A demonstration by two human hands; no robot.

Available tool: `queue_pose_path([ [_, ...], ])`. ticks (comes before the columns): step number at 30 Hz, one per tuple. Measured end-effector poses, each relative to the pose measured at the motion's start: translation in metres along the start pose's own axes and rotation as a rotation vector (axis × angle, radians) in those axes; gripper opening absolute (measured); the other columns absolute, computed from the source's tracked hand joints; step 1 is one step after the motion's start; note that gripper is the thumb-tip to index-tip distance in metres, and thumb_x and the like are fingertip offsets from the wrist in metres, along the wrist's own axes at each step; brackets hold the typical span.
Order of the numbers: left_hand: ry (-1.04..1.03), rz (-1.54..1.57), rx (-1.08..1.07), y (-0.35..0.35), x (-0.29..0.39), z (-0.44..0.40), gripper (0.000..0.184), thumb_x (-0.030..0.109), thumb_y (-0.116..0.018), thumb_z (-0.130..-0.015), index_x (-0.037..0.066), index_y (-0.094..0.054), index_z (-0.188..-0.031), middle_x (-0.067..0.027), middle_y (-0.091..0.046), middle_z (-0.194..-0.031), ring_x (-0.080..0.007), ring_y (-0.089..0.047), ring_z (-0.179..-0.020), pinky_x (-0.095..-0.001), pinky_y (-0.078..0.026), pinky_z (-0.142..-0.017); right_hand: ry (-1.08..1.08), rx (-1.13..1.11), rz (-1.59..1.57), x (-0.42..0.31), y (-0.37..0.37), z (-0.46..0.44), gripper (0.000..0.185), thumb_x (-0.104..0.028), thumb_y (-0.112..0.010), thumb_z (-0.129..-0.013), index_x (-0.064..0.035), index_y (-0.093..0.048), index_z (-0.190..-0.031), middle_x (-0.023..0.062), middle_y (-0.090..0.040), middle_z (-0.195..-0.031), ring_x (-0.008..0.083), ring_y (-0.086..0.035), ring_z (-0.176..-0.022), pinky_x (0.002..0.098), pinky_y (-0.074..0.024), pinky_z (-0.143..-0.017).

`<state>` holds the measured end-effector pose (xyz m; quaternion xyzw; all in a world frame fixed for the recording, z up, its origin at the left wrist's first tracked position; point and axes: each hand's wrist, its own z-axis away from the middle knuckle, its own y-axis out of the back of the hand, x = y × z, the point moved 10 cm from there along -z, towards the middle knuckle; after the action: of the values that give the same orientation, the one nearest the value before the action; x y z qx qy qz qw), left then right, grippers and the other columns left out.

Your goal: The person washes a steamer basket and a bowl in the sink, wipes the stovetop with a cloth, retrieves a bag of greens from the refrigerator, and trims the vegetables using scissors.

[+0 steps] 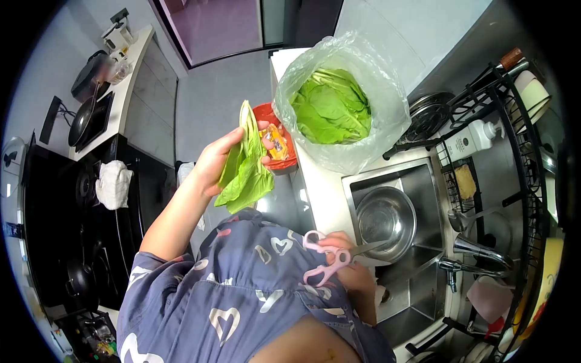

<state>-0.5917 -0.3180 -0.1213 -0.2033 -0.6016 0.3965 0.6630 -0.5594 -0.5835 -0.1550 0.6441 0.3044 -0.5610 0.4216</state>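
My left hand point(213, 162) is closed around a leafy green stalk point(249, 178), its pale stem end up and its leaves hanging down. Just beyond those fingers is a red-lined bin point(264, 113) with an orange and yellow wrapper point(277, 145) inside. Low at the front of my body, my right hand point(356, 279) grips pink-handled scissors point(344, 258). Their blades are spread and point right, toward a metal bowl point(386, 221) in the sink. A clear plastic bag point(384, 142) stands open on the counter, holding more leafy greens point(333, 109).
The steel sink point(423, 187) has a faucet point(478, 249) on its right side. A black dish rack point(514, 130) carries a white pump bottle point(469, 142) and a sponge point(465, 181). To the left are a stove point(85, 230), a white towel point(114, 184) and a frying pan point(82, 124).
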Motion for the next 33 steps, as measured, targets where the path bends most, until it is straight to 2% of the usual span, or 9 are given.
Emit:
queue_pose_path([
  [3, 0.011, -0.072, 0.03, 0.008, -0.005, 0.004, 0.05, 0.038, -0.044, -0.1, 0.006, -0.042, -0.137, -0.0103, -0.061, -0.104, -0.0216, -0.062, -0.086, -0.0397, -0.053, -0.08, -0.203, -0.169, -0.282, 0.019, -0.028, 0.004, 0.035, -0.012, -0.055, -0.093, 0.0021, -0.053, -0.125, 0.018, -0.054, -0.123, 0.0256, -0.055, -0.112, 0.0416, -0.0465, -0.096],
  [5, 0.001, -0.223, 0.138, 0.029, -0.002, 0.003, 0.047, 0.039, -0.045, -0.1, 0.005, -0.047, -0.133, -0.0091, -0.061, -0.101, -0.02, -0.061, -0.082, -0.038, -0.053, -0.077, -0.366, -0.131, -0.891, 0.025, -0.05, 0.001, 0.033, -0.003, -0.045, -0.096, -0.0026, -0.052, -0.128, 0.0116, -0.058, -0.12, 0.0201, -0.057, -0.107, 0.0293, -0.048, -0.088],
  [7, 0.022, -0.223, 0.145, 0.039, -0.002, -0.002, 0.044, 0.039, -0.045, -0.1, 0.005, -0.05, -0.127, -0.008, -0.061, -0.098, -0.0188, -0.06, -0.079, -0.0365, -0.053, -0.075, -0.328, -0.104, -0.901, 0.033, -0.056, 0.0, 0.034, -0.004, -0.045, -0.096, -0.0009, -0.05, -0.129, 0.0129, -0.059, -0.12, 0.0204, -0.059, -0.105, 0.0305, -0.048, -0.088],
  [10, 0.053, -0.258, 0.144, 0.062, 0.003, -0.015, 0.04, 0.037, -0.046, -0.1, 0.005, -0.052, -0.123, -0.0067, -0.06, -0.093, -0.0173, -0.058, -0.074, -0.0337, -0.052, -0.071, -0.172, -0.098, -0.406, 0.024, -0.067, -0.01, 0.034, -0.009, -0.043, -0.098, 0.0005, -0.05, -0.13, 0.012, -0.061, -0.115, 0.0204, -0.06, -0.103, 0.032, -0.0467, -0.088],
  [13, 0.081, -0.291, 0.102, 0.09, 0.011, -0.031, 0.037, 0.037, -0.049, -0.099, 0.006, -0.053, -0.12, -0.0038, -0.059, -0.086, -0.0137, -0.055, -0.069, -0.0278, -0.048, -0.064, -0.263, 0.092, -0.215, 0.03, -0.067, -0.038, 0.038, -0.013, -0.042, -0.099, 0.0011, -0.048, -0.133, 0.0099, -0.061, -0.111, 0.0178, -0.059, -0.103, 0.0299, -0.0454, -0.088],
  [18, 0.061, -0.601, 0.12, 0.149, 0.027, -0.049, 0.032, 0.035, -0.051, -0.099, 0.008, -0.059, -0.114, 0.0021, -0.058, -0.079, -0.0064, -0.05, -0.066, -0.0207, -0.042, -0.06, -0.368, 0.042, -0.381, 0.045, -0.103, -0.079, 0.045, -0.019, -0.041, -0.1, 0.0003, -0.039, -0.141, 0.0076, -0.058, -0.11, 0.0145, -0.056, -0.103, 0.0266, -0.0432, -0.09],
  [22, 0.1, -0.774, 0.129, 0.19, 0.027, -0.063, 0.03, 0.033, -0.051, -0.1, 0.008, -0.061, -0.111, 0.0033, -0.057, -0.076, -0.0042, -0.049, -0.064, -0.0205, -0.043, -0.06, -0.389, -0.026, -0.698, 0.069, -0.131, -0.129, 0.071, -0.007, -0.061, -0.09, -0.0088, -0.022, -0.149, 0.0102, -0.055, -0.116, 0.0166, -0.058, -0.101, 0.0301, -0.0463, -0.089],
  [26, 0.179, -0.743, 0.079, 0.222, 0.028, -0.081, 0.03, 0.033, -0.05, -0.1, 0.007, -0.061, -0.109, 0.0032, -0.056, -0.076, -0.0051, -0.05, -0.064, -0.0212, -0.043, -0.059, -0.432, 0.14, -0.675, 0.094, -0.132, -0.166, 0.078, -0.003, -0.071, -0.079, -0.0109, -0.028, -0.144, 0.0096, -0.056, -0.11, 0.0172, -0.061, -0.094, 0.0289, -0.0505, -0.079],
  [33, 0.373, -0.569, -0.113, 0.236, 0.027, -0.107, 0.033, 0.035, -0.047, -0.101, 0.006, -0.062, -0.106, 0.003, -0.054, -0.072, -0.0059, -0.047, -0.061, -0.0211, -0.04, -0.056, -0.508, 0.092, -0.421, 0.098, -0.145, -0.218, 0.086, 0.002, -0.07, -0.075, -0.0115, -0.028, -0.148, 0.0082, -0.054, -0.118, 0.0142, -0.058, -0.101, 0.028, -0.0492, -0.086],
])
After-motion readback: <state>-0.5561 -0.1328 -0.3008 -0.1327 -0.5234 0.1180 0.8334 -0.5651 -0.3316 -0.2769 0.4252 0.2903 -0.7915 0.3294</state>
